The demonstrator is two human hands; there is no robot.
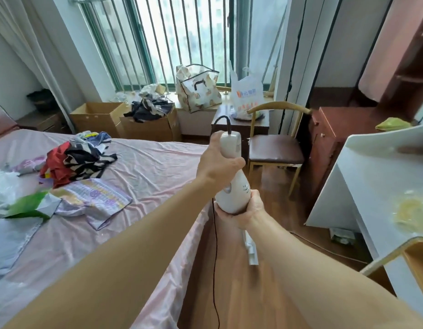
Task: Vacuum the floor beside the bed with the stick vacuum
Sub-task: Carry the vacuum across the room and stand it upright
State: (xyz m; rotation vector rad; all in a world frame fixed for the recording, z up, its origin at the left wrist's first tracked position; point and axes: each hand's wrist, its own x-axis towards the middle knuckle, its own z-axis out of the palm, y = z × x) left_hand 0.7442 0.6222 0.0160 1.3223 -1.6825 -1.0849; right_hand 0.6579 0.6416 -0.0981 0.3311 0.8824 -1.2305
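Both hands grip the stick vacuum: the left hand wraps its upper handle, the right hand cups the bottom of the white body. Its black cord hangs down along the bed edge. Its floor head rests on the wooden floor between bed and white desk. A chair stands beyond.

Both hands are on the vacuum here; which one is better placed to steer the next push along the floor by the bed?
The left hand: it grips the stick vacuum at its handle, while the right hand only cups the body's underside.
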